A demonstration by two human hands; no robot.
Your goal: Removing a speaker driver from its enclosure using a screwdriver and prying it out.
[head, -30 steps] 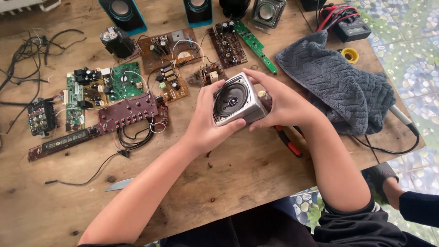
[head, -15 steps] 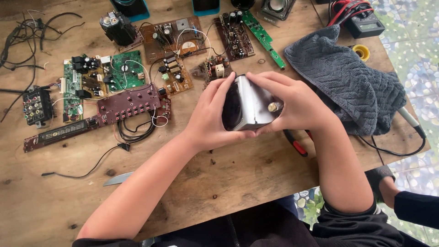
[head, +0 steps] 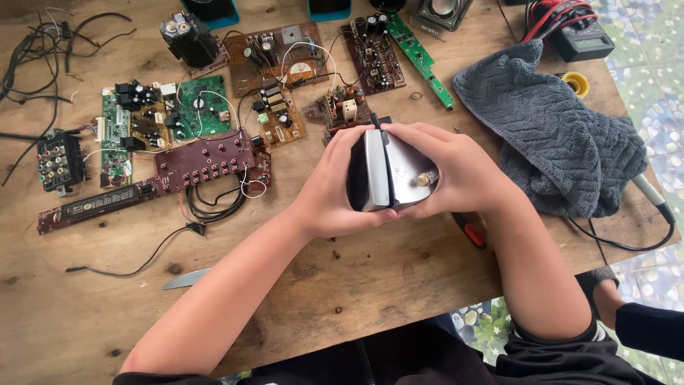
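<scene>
Both hands, left hand (head: 335, 192) and right hand (head: 456, 175), clasp a small silver speaker box (head: 388, 171) above the scuffed wooden counter (head: 370, 285), fingers wrapped tight; circuit boards (head: 206, 157) lie left; a grey ribbed towel (head: 556, 135) right.

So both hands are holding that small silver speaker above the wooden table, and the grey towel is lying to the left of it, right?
Not quite. In the head view both hands, left hand and right hand, do hold the small silver speaker above the wooden table, but the grey towel lies to the right of it, not the left.
</scene>
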